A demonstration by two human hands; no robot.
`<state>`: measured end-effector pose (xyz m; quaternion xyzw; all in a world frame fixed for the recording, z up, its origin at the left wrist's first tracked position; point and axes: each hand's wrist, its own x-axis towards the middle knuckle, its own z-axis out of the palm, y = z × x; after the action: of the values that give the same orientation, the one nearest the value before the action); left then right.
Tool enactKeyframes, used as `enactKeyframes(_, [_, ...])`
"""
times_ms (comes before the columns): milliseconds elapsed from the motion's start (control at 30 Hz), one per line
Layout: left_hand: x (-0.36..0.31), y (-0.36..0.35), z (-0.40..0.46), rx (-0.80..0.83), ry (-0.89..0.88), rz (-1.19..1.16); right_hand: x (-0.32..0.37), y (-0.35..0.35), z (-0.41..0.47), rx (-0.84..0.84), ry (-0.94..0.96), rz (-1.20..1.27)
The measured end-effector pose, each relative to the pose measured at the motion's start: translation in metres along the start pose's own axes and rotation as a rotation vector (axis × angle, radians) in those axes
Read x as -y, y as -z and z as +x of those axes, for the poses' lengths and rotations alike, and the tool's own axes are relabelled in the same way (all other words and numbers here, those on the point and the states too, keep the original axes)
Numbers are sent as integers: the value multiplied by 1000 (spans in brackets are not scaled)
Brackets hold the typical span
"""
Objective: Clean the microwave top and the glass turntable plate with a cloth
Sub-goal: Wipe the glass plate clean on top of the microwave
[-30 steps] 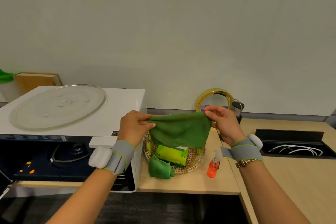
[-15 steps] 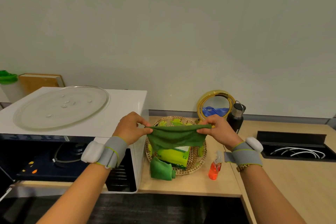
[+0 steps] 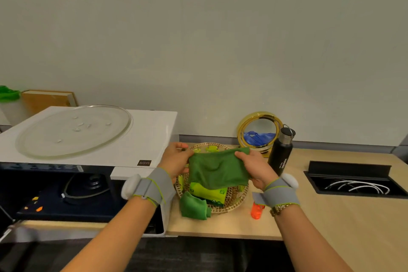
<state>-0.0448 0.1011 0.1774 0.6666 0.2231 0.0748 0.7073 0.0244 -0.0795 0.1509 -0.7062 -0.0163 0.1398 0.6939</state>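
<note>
A dark green cloth (image 3: 217,169) hangs folded between my two hands above a wicker basket (image 3: 236,203). My left hand (image 3: 175,160) pinches its left edge and my right hand (image 3: 254,166) pinches its right edge. To the left stands a white microwave (image 3: 152,137) with its door open. The glass turntable plate (image 3: 74,131) lies flat on the microwave top.
The basket holds a lime-green packet (image 3: 209,193) and a lighter green cloth (image 3: 194,206) draped over its rim. An orange spray bottle (image 3: 256,211), a black flask (image 3: 280,153) and a gold-framed round ornament (image 3: 259,132) stand nearby. A cable tray (image 3: 353,181) is sunk into the counter at right.
Both hands have lowered the cloth toward the basket and come closer together. The cloth now hangs folded and more compact than a second ago.
</note>
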Motion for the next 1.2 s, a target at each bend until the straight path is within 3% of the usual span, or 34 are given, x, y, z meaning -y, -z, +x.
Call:
enactKeyframes(133, [2,-33,-8,41,-181,240,0,-35,-4,-29,-1,-271])
enactKeyframes(267, [-1,-47,-7,226,-234,451,14,-52,-15,123,-129,101])
enactKeyframes(400, [-11,-34,-6,366,-172,294,10,-42,-8,354,-128,193])
enactKeyframes(500, [-10,-15,-4,290,-329,338,3,-36,-3,419,-49,174])
enactKeyframes(567, [-4,-4,2,139,-443,568,-4,-34,-3,395,-21,139])
enactKeyframes(633, [5,2,5,140,-371,679,-9,-32,-3,392,-44,126])
enactKeyframes(733, [22,-1,6,292,-76,388,-13,-24,-5,425,-76,199])
enactKeyframes(833, [40,-1,12,246,-11,403,-26,-18,-3,332,-112,145])
enactKeyframes(967, [62,-6,8,173,-113,699,-62,-18,2,232,-217,-33])
enactKeyframes(1100, [92,-8,8,191,-123,850,-97,-19,6,128,-289,-199])
enactKeyframes(1200, [103,-11,16,202,-90,933,-109,-22,12,21,-240,-445])
